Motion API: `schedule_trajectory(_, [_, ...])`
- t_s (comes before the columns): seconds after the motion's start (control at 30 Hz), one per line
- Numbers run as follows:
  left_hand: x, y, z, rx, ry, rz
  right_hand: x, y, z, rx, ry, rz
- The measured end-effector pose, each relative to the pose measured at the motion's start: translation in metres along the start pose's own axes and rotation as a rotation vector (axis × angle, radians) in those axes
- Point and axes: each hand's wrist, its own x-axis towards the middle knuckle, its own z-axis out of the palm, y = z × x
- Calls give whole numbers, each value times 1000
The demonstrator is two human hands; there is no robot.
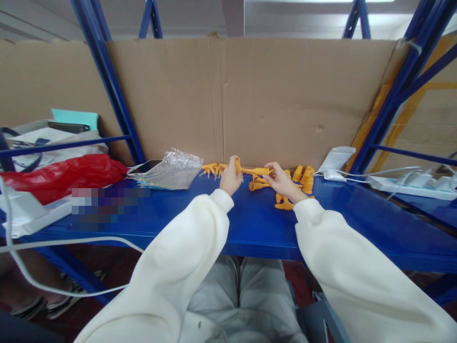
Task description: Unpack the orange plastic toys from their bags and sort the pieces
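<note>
Both of my hands reach over the blue shelf top to an orange plastic rod-like piece (254, 170) with a wider collar at its left part. My left hand (231, 176) is wrapped round the left end, by the collar. At the right end my right hand (280, 180) pinches, fingertips against the tip; whether a second small part is between them I cannot make out. Beneath lies a flared orange piece (257, 184). Orange finger-like pieces with silvery curls (211, 169) lie left of my left hand. Beyond my right hand stand ridged orange pieces (307, 180), with a flat branching orange piece (284, 205) nearer me.
A clear plastic bag (174, 172) lies at left, past it a red bag (71, 174). A cardboard sheet (278, 95) walls the back between blue posts. At right are a white object (335, 162) with cables and a power strip (414, 186). A white cable (71, 243) hangs at front left.
</note>
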Motion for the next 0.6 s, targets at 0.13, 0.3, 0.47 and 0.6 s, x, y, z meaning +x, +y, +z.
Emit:
schedule_trajectory(0.13, [0, 2, -1, -4, -18, 0, -1, 0, -1, -75, -15, -14])
schedule_trajectory(0.3, [-1, 5, -1, -8, -29, -4, 0, 0, -2, -181, -6, -72])
schedule_trajectory(0.47, [-1, 7, -2, 10, -38, -35, 0, -8, -6, -404, 5, -200])
schedule_trajectory(0.6, [1, 5, -3, 37, -40, -78, -1, -15, -11, -650, 38, -241])
